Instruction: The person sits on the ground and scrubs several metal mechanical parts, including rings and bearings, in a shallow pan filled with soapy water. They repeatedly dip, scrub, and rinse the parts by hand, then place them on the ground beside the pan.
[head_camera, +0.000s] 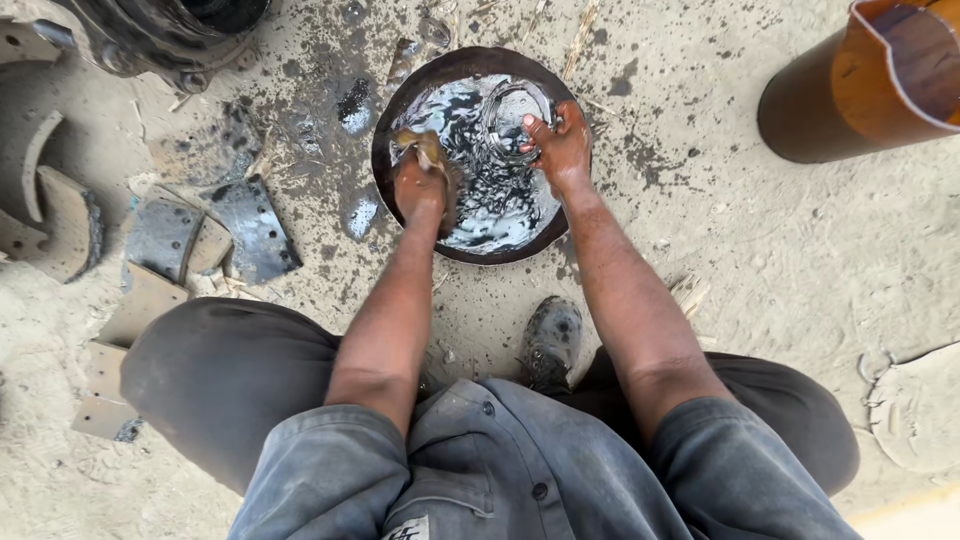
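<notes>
Pan (400, 95): round, dark; oily liquid (490, 195)

One round basin (400, 110), one metal ring (512, 118), one orange jug (860, 85), about four curved brake shoes (255, 230), two hands (490, 165).
</notes>
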